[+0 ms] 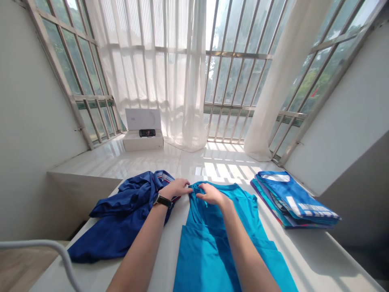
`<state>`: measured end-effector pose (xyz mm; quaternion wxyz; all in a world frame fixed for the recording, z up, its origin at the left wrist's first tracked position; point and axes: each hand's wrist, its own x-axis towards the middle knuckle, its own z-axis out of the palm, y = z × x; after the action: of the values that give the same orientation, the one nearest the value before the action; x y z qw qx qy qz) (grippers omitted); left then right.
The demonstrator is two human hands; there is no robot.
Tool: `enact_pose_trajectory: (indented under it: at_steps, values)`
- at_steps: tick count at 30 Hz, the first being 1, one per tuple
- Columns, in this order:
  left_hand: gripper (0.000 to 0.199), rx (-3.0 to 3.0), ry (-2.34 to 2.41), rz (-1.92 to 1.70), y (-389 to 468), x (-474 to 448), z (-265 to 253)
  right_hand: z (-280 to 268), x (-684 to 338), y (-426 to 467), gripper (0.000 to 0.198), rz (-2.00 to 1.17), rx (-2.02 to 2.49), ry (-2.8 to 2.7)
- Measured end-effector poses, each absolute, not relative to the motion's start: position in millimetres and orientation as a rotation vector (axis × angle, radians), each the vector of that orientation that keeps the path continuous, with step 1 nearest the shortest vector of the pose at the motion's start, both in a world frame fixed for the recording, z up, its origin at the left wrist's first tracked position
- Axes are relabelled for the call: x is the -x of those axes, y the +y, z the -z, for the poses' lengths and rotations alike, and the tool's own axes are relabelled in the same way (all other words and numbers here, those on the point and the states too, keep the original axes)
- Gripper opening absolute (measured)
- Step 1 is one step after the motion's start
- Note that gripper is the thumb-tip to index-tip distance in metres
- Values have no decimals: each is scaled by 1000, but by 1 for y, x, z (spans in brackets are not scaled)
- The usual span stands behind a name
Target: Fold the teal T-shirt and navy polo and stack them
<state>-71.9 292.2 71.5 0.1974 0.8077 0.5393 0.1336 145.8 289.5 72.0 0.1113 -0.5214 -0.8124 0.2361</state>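
Observation:
A turquoise T-shirt (200, 259) lies spread on the white table, its neckline toward the window and its sides folded inward. At its far left shoulder corner, my left hand (176, 188) pinches the edge of the cloth; a dark watch is on that wrist. My right hand (212, 194) is just beside it, thumb and fingers curled on a bunched bit of the same shirt near the collar. Left of my left forearm lies a crumpled navy blue polo shirt (121, 219) with a striped collar, partly hidden behind that hand.
On the right stands a stack of folded clothes (291, 198), a blue and white one on top. A white open box (142, 142) holding a dark device (147, 133) sits on the window ledge (182, 160). A grey-white cable (39, 244) curves in at lower left.

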Motion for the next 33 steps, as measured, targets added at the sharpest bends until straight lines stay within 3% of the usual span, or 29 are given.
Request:
enact_pose_trajectory:
  at_steps: [3,8,15,25,33]
  values:
    - [43,-2248,1402,-406,294,75,-70,-63,-143,296,29,-751,1451,-2357]
    - [22,-2172,1276,-655,295,68,-72,-52,-147,302,18,-838,1381,-2211]
    - [34,-1914,1189,-829,294,59,-75,-45,-147,301,17,-935,1284,-2123]
    - [40,-1691,1071,-1033,292,50,-76,-62,-156,297,36,-943,1227,-2148]
    - [32,-1722,1143,-1070,296,43,-65,-57,-155,301,37,-874,1257,-2169]
